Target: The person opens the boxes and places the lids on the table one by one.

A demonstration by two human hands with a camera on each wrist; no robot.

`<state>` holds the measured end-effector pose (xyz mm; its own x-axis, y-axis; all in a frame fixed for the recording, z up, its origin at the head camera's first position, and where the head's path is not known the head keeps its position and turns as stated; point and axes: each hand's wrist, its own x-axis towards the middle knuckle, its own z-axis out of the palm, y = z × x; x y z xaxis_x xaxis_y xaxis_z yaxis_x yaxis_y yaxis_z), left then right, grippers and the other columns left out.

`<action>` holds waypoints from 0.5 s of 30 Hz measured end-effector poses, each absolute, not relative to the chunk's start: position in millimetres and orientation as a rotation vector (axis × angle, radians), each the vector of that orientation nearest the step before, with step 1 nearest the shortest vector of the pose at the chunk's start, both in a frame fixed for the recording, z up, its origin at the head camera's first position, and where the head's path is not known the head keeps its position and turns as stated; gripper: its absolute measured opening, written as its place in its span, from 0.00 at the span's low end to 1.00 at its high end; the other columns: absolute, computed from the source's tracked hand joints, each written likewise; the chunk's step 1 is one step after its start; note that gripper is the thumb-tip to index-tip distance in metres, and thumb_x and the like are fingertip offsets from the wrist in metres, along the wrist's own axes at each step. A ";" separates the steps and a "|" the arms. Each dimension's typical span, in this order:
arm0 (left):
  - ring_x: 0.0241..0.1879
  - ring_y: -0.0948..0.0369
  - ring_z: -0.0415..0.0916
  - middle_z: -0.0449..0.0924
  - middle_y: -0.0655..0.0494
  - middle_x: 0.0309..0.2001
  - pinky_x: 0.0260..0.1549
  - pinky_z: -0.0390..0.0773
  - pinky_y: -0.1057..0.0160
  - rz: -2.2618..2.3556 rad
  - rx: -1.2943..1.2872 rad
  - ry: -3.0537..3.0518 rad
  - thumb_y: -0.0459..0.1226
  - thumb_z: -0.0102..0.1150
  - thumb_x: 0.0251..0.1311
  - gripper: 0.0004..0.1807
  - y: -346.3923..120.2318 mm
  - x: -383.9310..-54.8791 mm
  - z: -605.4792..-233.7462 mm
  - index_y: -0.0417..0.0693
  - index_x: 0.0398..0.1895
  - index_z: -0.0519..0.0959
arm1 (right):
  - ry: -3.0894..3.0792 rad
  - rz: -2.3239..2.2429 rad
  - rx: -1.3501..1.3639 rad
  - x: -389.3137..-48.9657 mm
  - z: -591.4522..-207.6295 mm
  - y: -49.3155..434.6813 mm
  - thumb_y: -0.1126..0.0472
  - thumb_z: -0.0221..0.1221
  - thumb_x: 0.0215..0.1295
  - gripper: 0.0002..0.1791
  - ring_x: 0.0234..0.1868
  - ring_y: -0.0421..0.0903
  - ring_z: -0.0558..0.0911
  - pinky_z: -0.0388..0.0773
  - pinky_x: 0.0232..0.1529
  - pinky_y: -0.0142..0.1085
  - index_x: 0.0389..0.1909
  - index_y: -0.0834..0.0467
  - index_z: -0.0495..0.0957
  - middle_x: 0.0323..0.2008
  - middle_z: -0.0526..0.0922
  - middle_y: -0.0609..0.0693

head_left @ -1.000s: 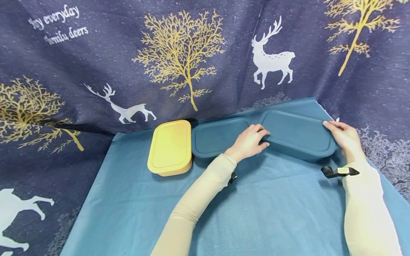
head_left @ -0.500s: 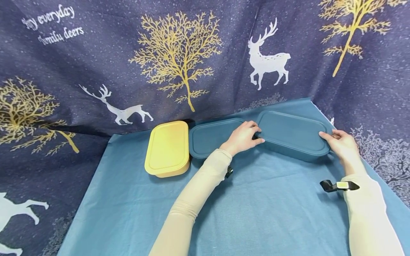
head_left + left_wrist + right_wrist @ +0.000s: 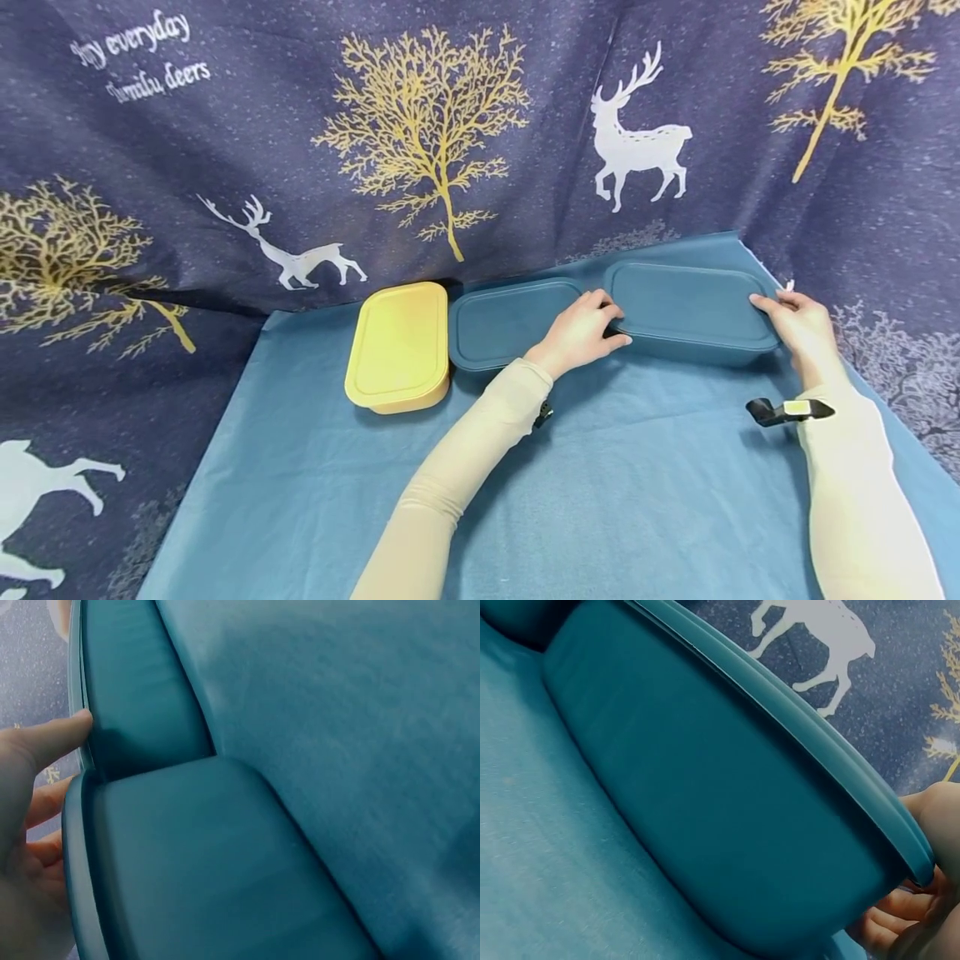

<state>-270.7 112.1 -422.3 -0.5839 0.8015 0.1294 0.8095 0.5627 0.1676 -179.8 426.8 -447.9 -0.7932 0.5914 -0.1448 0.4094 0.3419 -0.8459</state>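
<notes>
A dark blue lidded food container point(image 3: 690, 308) stands at the right back, with its twin, another blue food container point(image 3: 510, 325), to its left. My left hand point(image 3: 577, 333) is at the right container's left end. Its thumb point(image 3: 71, 735) lies at the lid's edge in the left wrist view, and its curled fingers reach in beside the neighbouring container's corner, partly hidden. With my right hand point(image 3: 806, 333) I grip the right end, thumb over the lid and fingers point(image 3: 900, 907) bent below the rim.
A yellow lidded food container point(image 3: 397, 346) stands left of the blue pair, lengthwise toward me. Blue cloth point(image 3: 637, 500) covers the table. A dark curtain point(image 3: 525, 125) printed with deer and trees hangs right behind the containers.
The right blue container has turned slightly, its right end swinging back so that it lies straighter. My right hand has moved with that end; my left hand stays at the left end.
</notes>
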 end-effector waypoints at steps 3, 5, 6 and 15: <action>0.54 0.63 0.70 0.71 0.57 0.58 0.49 0.73 0.68 -0.307 -1.428 -2.718 0.54 0.58 0.70 0.24 113.2 -266.1 -422.2 0.54 0.62 0.80 | -2.371 1.495 -0.908 -185.8 -447.3 430.3 0.36 0.52 0.70 0.47 0.74 0.58 0.60 0.59 0.72 0.50 0.79 0.61 0.53 0.76 0.56 0.65; 0.53 0.63 0.70 0.71 0.57 0.58 0.48 0.74 0.69 -0.307 -1.432 -2.702 0.54 0.58 0.70 0.23 113.9 -263.3 -422.6 0.54 0.62 0.80 | -2.346 1.524 -0.899 -189.1 -446.8 432.5 0.36 0.53 0.70 0.47 0.76 0.58 0.55 0.55 0.73 0.49 0.79 0.62 0.53 0.77 0.52 0.62; 0.53 0.63 0.70 0.71 0.56 0.58 0.47 0.74 0.69 -0.307 -1.432 -2.696 0.53 0.58 0.71 0.23 114.3 -261.8 -422.6 0.54 0.62 0.80 | -2.331 1.541 -0.895 -190.6 -446.4 433.5 0.37 0.53 0.70 0.47 0.77 0.58 0.53 0.54 0.74 0.49 0.78 0.62 0.53 0.78 0.50 0.61; 0.47 0.64 0.69 0.72 0.58 0.53 0.41 0.72 0.70 -0.317 -1.425 -2.651 0.50 0.56 0.73 0.20 116.9 -252.3 -426.0 0.55 0.61 0.81 | -2.239 1.707 -0.947 -200.0 -447.9 440.5 0.34 0.56 0.67 0.50 0.78 0.54 0.48 0.52 0.74 0.49 0.80 0.57 0.52 0.80 0.42 0.52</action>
